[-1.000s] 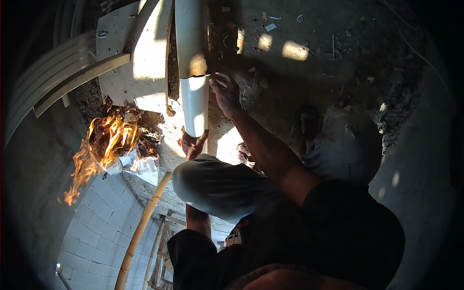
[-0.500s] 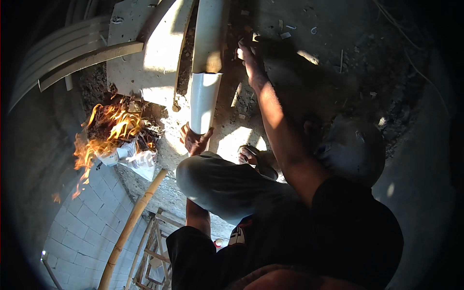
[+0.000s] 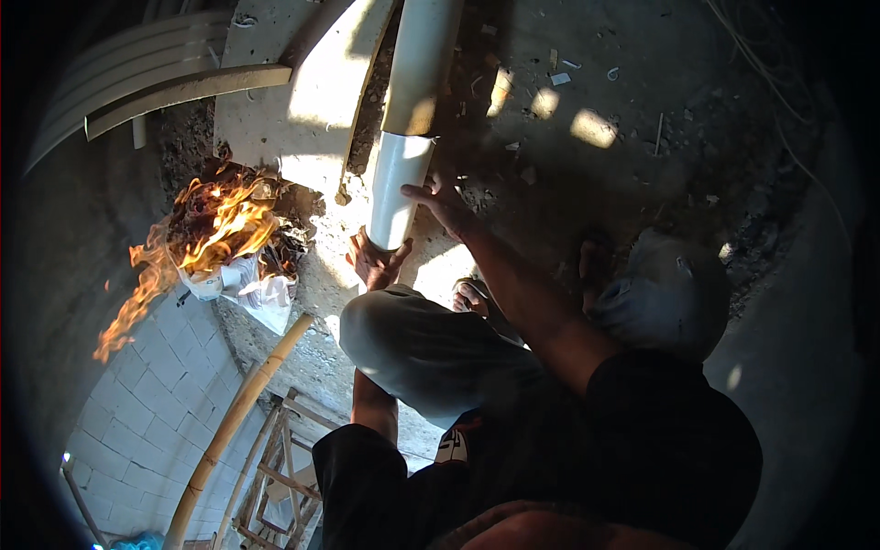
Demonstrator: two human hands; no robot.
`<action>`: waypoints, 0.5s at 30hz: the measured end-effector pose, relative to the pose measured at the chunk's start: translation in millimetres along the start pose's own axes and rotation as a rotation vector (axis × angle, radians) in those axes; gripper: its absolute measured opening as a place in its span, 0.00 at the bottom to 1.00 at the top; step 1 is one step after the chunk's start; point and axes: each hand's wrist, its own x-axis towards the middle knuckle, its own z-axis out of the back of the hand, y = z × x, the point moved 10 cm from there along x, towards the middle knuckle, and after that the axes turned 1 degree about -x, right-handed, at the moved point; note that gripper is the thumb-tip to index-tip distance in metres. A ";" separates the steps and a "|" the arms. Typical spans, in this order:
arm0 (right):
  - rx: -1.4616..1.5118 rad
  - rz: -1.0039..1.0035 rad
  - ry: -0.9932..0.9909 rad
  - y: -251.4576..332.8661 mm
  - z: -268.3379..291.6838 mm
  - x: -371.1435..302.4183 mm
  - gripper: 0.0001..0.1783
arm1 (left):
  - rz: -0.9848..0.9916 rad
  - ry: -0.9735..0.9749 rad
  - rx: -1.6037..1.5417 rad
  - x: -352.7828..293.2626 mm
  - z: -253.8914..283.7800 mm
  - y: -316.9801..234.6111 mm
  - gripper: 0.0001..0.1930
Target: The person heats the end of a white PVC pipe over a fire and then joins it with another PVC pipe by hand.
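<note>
A short, glossy white pipe section [image 3: 401, 174] lines up with the end of a longer, duller pipe [image 3: 422, 64] that runs away from me. Its near rim rests in my left hand [image 3: 374, 264], whose fingers curl round that end beside my knee. My right hand [image 3: 444, 205] is at the right side of the white section, one digit stretched across its surface and the other fingers partly in shadow. It looks open against the pipe, not wrapped round it.
Flames [image 3: 225, 225] rise from a burning heap close on the left, with a white plastic bag [image 3: 266, 298] beside it. A bamboo pole [image 3: 238, 412] slants at lower left near a wooden frame [image 3: 284, 477]. Pale boards [image 3: 252, 119] lie beyond the fire. Scraps litter the floor.
My right hand has come back from beside the long pipe to the white section's side. The left hand keeps its hold on the near end. The flames have shifted shape.
</note>
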 end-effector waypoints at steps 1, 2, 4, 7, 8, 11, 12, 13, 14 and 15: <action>0.017 0.014 0.021 -1.0 -5.9 1.9 0.34 | -0.003 0.000 -0.006 1.1 -0.8 0.8 0.46; 0.035 0.029 0.042 -1.0 -10.7 4.1 0.35 | -0.006 0.000 -0.012 1.2 -0.8 1.5 0.46; 0.044 0.034 0.061 -1.3 -15.9 6.1 0.36 | 0.018 0.019 -0.057 0.6 -2.8 1.8 0.45; 0.026 0.006 0.038 0.1 -10.6 7.1 0.38 | 0.024 0.049 -0.157 4.1 -7.2 -8.1 0.46; 0.026 -0.002 0.021 1.4 -5.5 6.7 0.39 | 0.020 0.059 -0.194 5.8 -9.4 -12.6 0.46; 0.053 0.037 0.002 2.4 -13.3 4.5 0.36 | -0.009 0.016 -0.073 -1.5 2.8 -14.2 0.44; 0.064 0.067 -0.016 3.5 -11.2 5.1 0.35 | -0.018 0.011 -0.094 -1.6 3.1 -15.1 0.44; 0.056 0.057 -0.024 3.9 -12.6 3.9 0.35 | -0.021 0.003 -0.115 -2.7 4.0 -12.4 0.44; 0.049 0.046 -0.031 4.1 -13.9 2.3 0.35 | -0.023 -0.007 -0.134 -4.1 5.5 -9.2 0.44; 0.041 0.034 -0.037 3.9 -16.2 0.8 0.35 | 0.001 -0.001 -0.081 -5.3 5.8 -3.0 0.44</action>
